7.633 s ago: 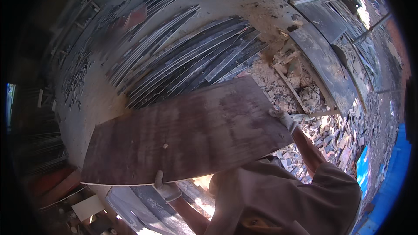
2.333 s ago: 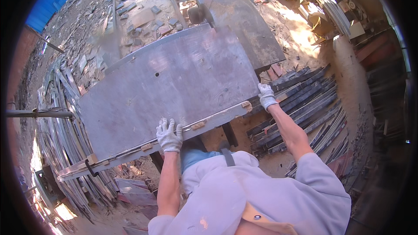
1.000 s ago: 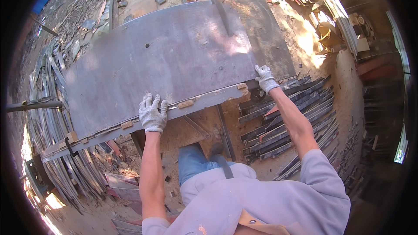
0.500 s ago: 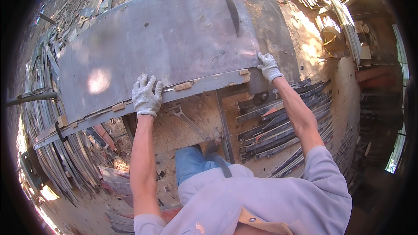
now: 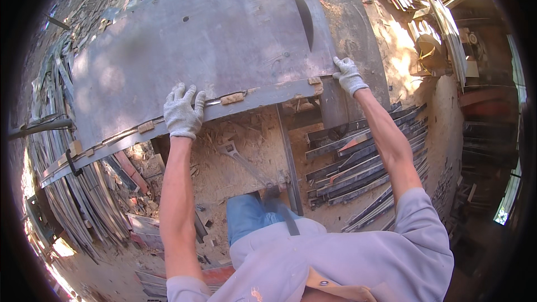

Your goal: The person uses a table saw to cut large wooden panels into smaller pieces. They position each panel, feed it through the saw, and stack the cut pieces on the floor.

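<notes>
A large dark-faced panel (image 5: 224, 39) with a small round hole lies on the work table. Through its right part rises a dark circular saw blade (image 5: 305, 22). My left hand (image 5: 183, 113), in a pale knit glove, presses flat on the near edge with fingers spread. At the near right corner my right hand (image 5: 349, 75), gloved alike, has its fingers curled against the panel edge. A long grey bar (image 5: 268, 94) runs along the near edge, with small wood blocks (image 5: 232, 99) on it. A black clamp (image 5: 72, 163) sits towards its left end.
Below the bar, an adjustable wrench (image 5: 243, 162) lies on a dusty surface strewn with chips. Dark strips (image 5: 363, 151) are stacked at right, and long thin offcuts (image 5: 100, 207) are heaped at left. A metal post (image 5: 292, 162) stands near my legs.
The panel, the bar with its blocks and both hands have shifted away from me, the left hand slightly leftward too. More of the saw blade shows within the panel.
</notes>
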A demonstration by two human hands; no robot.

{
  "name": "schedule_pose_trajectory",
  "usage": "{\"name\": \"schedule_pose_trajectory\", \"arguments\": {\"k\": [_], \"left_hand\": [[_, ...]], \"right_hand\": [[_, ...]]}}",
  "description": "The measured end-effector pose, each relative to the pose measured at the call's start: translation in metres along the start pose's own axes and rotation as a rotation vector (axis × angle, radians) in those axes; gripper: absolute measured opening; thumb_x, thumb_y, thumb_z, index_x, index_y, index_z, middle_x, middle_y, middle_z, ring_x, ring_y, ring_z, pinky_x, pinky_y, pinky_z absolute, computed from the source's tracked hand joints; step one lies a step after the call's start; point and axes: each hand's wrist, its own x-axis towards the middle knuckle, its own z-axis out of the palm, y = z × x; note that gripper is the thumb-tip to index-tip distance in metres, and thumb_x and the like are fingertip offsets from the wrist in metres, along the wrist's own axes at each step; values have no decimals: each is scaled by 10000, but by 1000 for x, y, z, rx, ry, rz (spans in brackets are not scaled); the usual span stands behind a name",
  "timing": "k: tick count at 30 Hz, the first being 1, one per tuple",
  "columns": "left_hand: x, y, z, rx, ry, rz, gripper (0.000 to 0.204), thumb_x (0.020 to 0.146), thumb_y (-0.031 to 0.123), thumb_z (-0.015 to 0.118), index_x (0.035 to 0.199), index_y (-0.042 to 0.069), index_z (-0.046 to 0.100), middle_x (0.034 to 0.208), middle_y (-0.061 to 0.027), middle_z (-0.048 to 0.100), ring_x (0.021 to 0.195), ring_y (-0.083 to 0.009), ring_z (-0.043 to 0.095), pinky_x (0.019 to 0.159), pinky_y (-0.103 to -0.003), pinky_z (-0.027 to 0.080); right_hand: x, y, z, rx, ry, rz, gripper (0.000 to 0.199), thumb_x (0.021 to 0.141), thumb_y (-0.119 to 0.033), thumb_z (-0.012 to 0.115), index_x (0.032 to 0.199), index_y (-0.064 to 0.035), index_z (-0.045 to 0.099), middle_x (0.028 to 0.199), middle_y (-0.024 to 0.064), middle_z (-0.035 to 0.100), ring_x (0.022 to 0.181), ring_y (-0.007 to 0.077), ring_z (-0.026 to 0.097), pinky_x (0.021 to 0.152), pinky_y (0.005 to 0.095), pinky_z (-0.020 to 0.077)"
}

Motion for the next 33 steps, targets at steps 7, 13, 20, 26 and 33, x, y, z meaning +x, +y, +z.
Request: {"name": "schedule_pose_trajectory", "arguments": {"k": [7, 13, 20, 26, 33], "left_hand": [[13, -5, 4, -28, 15, 6, 470, 1015, 478, 634, 1245, 93, 771, 1398, -219, 658, 1342, -406, 575, 1125, -510, 453], [26, -3, 0, -50, 21, 7, 457, 1018, 472, 633, 1224, 91, 780, 1388, -220, 666, 1328, -397, 591, 1117, -501, 462], [33, -10, 7, 20, 26, 25, 431, 1025, 446, 635, 1237, 99, 777, 1395, -197, 670, 1333, -370, 587, 1107, -492, 469], [68, -14, 10, -36, 43, -4, 452, 1012, 482, 644, 1200, 97, 787, 1368, -197, 681, 1312, -379, 597, 1098, -499, 479], [75, -13, 9, -46, 67, -31, 451, 1007, 487, 646, 1178, 98, 798, 1343, -197, 692, 1296, -377, 607, 1102, -488, 480]], "right_hand": [[15, -6, -4, -4, -30, 59, 705, 792, -122, 857, 1454, -66, 621, 1134, 185, 626, 1125, 367, 601, 1015, 424, 486], [21, -7, -6, -6, -1, 59, 698, 803, -124, 853, 1458, -69, 619, 1182, 207, 626, 1142, 382, 608, 1026, 436, 497], [32, -14, -10, -37, -17, 74, 714, 793, -123, 861, 1463, -83, 618, 1175, 178, 632, 1150, 365, 609, 1042, 435, 490], [67, -10, -14, -20, -8, 93, 687, 796, -137, 874, 1441, -101, 641, 1244, 207, 649, 1202, 387, 620, 1049, 443, 503], [91, -6, -20, 207, -36, 246, 762, 760, -98, 897, 1464, -35, 613, 1280, 159, 686, 1153, 278, 684, 1010, 391, 549]]}}
